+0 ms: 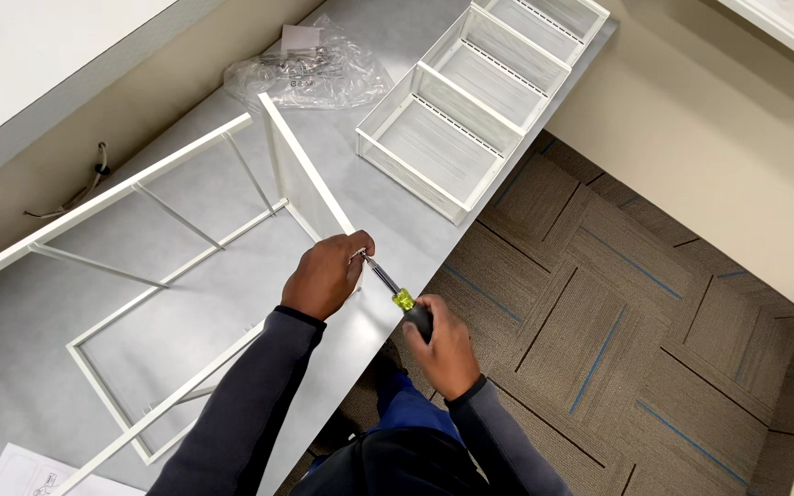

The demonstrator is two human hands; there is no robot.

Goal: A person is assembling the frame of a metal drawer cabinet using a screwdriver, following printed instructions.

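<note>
At the near edge of the grey table (39,367), the left hand (325,274) is curled shut around the corner of a white metal frame (305,188), its fingertips pinching something small and metallic where the screwdriver tip meets the frame; what that piece is cannot be made out. The right hand (446,344) is closed tight around the black handle of a screwdriver (395,292), whose yellow collar and steel shaft slant up and left toward the left hand's fingers.

The frame lies flat across the table, its thin bars spreading left toward the wall. Beyond it, well apart from the hands, a clear plastic bag of hardware (310,73) sits near the far end, and a long white mesh tray (470,110) with several compartments lies along the table's right edge. A printed sheet of paper (25,476) shows at the bottom left corner.

Below the table edge, brown carpet tiles (636,312) with blue streaks cover the floor, meeting a beige wall (737,138).
</note>
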